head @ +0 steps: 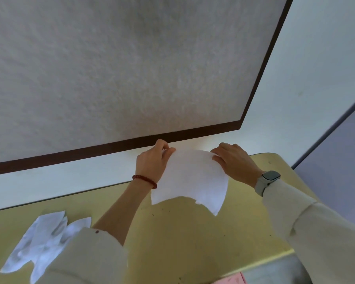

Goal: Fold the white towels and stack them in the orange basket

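While raised above the yellow surface (172, 232), 2 hands, left (152, 160) and right (234, 160), pinching a white towel's (193, 179) top corners, more towels (39, 242) lying left.

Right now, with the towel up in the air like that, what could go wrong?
1. Both hands, left hand and right hand, pinch only the top edge of the white towel, so it might slip or fold crooked.
2. The left sleeve lies over the loose towels on the table and might drag them off.
3. No orange basket shows here.
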The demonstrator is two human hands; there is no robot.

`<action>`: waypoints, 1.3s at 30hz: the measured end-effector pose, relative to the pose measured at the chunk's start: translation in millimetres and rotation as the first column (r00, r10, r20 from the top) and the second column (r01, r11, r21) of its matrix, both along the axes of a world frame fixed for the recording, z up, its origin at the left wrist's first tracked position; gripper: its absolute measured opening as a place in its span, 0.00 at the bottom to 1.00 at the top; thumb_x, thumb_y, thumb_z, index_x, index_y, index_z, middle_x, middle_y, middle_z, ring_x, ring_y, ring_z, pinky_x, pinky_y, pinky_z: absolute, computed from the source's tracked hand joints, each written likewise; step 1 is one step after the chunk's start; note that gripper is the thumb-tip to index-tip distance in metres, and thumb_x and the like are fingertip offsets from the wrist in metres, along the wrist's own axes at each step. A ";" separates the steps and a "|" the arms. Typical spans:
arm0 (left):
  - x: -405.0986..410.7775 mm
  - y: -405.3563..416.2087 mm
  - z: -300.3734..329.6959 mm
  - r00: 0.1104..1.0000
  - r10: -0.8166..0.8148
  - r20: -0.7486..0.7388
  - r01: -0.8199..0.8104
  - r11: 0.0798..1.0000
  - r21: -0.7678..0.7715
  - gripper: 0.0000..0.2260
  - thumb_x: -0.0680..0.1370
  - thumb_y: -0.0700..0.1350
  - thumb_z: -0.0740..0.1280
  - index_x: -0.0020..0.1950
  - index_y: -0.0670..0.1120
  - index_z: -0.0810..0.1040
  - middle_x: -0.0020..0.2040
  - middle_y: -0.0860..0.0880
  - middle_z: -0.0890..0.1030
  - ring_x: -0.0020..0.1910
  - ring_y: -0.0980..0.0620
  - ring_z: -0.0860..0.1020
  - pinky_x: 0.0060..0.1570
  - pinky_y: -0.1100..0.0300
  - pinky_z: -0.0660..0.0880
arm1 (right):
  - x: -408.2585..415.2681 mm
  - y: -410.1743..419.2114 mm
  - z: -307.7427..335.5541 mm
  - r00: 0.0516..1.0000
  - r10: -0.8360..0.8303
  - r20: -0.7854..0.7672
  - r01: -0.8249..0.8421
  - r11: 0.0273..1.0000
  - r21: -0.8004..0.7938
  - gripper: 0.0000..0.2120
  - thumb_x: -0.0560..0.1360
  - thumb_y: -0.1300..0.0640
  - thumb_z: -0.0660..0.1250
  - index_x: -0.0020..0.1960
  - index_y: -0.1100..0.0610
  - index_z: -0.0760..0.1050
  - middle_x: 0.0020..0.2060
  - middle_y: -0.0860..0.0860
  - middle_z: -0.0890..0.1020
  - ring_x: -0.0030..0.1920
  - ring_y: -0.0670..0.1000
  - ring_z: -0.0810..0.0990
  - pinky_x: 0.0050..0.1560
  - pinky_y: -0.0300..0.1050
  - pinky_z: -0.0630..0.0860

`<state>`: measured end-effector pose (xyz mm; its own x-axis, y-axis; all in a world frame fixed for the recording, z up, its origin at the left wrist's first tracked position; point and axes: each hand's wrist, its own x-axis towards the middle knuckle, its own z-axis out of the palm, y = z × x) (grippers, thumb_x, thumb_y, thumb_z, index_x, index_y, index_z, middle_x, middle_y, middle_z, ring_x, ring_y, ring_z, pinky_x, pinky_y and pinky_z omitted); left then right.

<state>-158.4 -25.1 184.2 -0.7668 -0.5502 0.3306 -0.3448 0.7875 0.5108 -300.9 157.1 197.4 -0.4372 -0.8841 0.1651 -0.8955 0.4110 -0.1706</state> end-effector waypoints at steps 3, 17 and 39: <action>6.5 -4.4 -4.8 0.998 -0.060 0.013 0.060 0.998 -0.026 0.17 0.77 0.56 0.59 0.50 0.42 0.71 0.32 0.50 0.73 0.30 0.50 0.72 0.31 0.66 0.65 | -3.7 -1.2 -7.4 0.994 -0.104 0.014 0.105 0.985 -0.138 0.10 0.78 0.61 0.59 0.54 0.61 0.77 0.47 0.55 0.78 0.44 0.53 0.75 0.46 0.40 0.64; 100.4 13.3 -114.5 0.851 -0.380 0.362 0.419 0.908 -0.031 0.08 0.74 0.51 0.65 0.42 0.49 0.81 0.43 0.53 0.78 0.35 0.51 0.78 0.31 0.64 0.64 | 86.1 77.1 -130.0 0.981 0.022 0.195 -0.053 0.986 0.156 0.15 0.76 0.56 0.54 0.48 0.55 0.80 0.40 0.50 0.82 0.40 0.54 0.80 0.41 0.40 0.66; 43.4 -6.4 -51.7 0.972 0.053 -0.228 -0.049 0.999 0.025 0.10 0.77 0.48 0.62 0.46 0.44 0.79 0.44 0.48 0.81 0.48 0.50 0.75 0.51 0.62 0.60 | 59.7 17.3 -53.9 0.814 -0.210 0.541 0.508 0.709 -0.489 0.08 0.78 0.64 0.57 0.51 0.62 0.75 0.40 0.51 0.78 0.36 0.44 0.79 0.35 0.35 0.77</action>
<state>-115.0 -31.5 132.5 -0.6431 -0.5944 0.4828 -0.2568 0.7614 0.5953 -241.2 174.4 143.5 -0.8516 -0.4237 0.3086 -0.4724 0.3650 -0.8023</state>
